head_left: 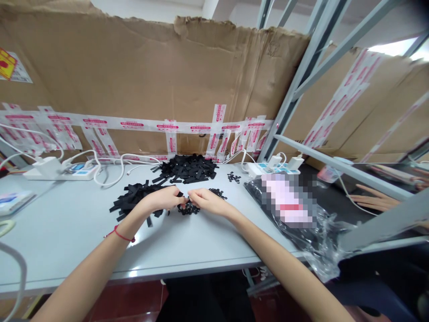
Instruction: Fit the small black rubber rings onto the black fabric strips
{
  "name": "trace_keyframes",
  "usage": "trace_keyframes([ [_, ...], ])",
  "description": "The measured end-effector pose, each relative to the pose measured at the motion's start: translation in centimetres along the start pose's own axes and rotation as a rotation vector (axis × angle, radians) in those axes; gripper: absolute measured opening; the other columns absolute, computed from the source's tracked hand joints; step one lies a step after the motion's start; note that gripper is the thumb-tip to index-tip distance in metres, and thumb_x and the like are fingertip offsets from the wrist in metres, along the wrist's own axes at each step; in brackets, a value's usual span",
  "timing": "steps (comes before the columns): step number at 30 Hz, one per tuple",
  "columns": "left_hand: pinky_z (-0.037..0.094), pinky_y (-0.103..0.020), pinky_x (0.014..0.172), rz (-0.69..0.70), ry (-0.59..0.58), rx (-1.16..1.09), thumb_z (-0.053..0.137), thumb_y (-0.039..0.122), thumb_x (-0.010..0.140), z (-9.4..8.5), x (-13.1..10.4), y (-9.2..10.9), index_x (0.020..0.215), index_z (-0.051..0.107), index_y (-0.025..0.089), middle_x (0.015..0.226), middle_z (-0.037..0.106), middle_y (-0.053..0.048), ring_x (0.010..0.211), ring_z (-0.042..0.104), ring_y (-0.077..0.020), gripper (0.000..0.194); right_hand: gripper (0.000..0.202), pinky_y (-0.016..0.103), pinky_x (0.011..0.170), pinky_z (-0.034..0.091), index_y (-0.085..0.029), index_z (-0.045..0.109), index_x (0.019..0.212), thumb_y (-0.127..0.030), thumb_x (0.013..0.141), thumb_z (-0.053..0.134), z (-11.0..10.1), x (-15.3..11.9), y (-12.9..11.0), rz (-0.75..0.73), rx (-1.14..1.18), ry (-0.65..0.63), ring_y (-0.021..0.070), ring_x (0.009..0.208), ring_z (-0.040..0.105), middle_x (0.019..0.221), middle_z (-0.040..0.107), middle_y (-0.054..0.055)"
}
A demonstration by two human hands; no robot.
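My left hand (167, 197), with a red string bracelet (122, 235) on its wrist, is closed in a pinch on a short black fabric strip (180, 194). Opposite it, almost touching, my right hand (208, 201) has its thumb and fingers pressed together; the tiny thing at its tips is too small to name. Under both hands lies a heap of small black rings (188, 209). A loose pile of black strips (130, 199) spreads beside my left hand, and a second strip pile (189, 169) lies behind. More little rings (218, 193) sit just past my right hand.
Small black pieces (233, 177) lie farther back on the white table (208, 250). A clear plastic bag (295, 228) covers the right end. Power strips (60, 172) and white cables stand along the cardboard wall (150, 71). Beyond the metal frame (298, 85) shows another person's hand (375, 197).
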State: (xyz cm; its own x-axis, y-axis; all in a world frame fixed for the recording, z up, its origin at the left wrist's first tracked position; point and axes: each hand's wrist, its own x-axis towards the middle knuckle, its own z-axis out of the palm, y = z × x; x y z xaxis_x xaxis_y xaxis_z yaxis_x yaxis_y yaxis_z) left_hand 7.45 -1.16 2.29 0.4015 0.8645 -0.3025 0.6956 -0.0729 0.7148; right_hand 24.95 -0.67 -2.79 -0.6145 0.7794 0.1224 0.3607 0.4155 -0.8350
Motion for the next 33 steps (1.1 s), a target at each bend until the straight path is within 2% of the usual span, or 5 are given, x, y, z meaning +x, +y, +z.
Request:
trace_keyframes([
  [13,0.020,-0.023,0.041,-0.036,-0.104,0.169,0.051,0.038,0.070,-0.7,-0.5,0.3,0.079,0.072,0.014,0.044,0.024,0.007,0.040,0.023,-0.0100,0.034,0.039,0.023,0.054,0.028,-0.017,0.044,0.061,-0.037,0.093,0.034,-0.2,0.0,-0.2,-0.017,-0.016,-0.022,0.0091,0.054,0.034,0.058,0.040,-0.004],
  [22,0.031,-0.025,0.052,-0.184,0.401,0.340,0.067,0.032,0.054,-5.7,-1.6,-2.1,0.043,0.055,0.019,0.046,0.052,-0.002,0.053,0.049,-0.0191,0.020,0.016,0.024,0.057,0.032,-0.018,0.060,0.065,-0.027,0.075,0.069,-3.9,-0.5,0.8,0.338,-0.559,0.476,0.0137,0.061,0.051,0.064,0.059,0.002],
  [26,0.034,-0.028,0.055,-0.352,0.585,0.448,0.068,0.048,0.056,-6.8,-2.1,-2.9,0.049,0.048,0.021,0.051,0.054,-0.007,0.064,0.056,-0.0281,0.034,0.017,0.025,0.054,0.033,-0.018,0.063,0.060,-0.025,0.072,0.073,-4.6,-0.6,2.0,0.422,-0.702,0.525,0.0153,0.060,0.054,0.060,0.059,0.004],
  [29,0.034,-0.028,0.055,-0.254,0.682,0.285,0.056,0.049,0.068,-6.3,-1.7,-2.3,0.057,0.049,0.020,0.056,0.052,-0.006,0.064,0.054,-0.0252,0.032,0.023,0.026,0.053,0.033,-0.017,0.064,0.058,-0.028,0.077,0.070,-4.5,-0.6,2.0,0.441,-0.730,0.537,0.0162,0.059,0.055,0.057,0.058,0.007],
  [33,0.024,-0.023,0.046,-0.018,0.445,-0.392,0.041,0.025,0.072,-3.9,-0.4,-0.4,0.075,0.052,0.017,0.049,0.034,0.005,0.042,0.032,-0.0108,0.014,0.036,0.027,0.056,0.033,-0.016,0.066,0.061,-0.037,0.088,0.054,-3.8,-0.6,1.0,0.350,-0.648,0.543,0.0168,0.061,0.055,0.061,0.061,0.008],
])
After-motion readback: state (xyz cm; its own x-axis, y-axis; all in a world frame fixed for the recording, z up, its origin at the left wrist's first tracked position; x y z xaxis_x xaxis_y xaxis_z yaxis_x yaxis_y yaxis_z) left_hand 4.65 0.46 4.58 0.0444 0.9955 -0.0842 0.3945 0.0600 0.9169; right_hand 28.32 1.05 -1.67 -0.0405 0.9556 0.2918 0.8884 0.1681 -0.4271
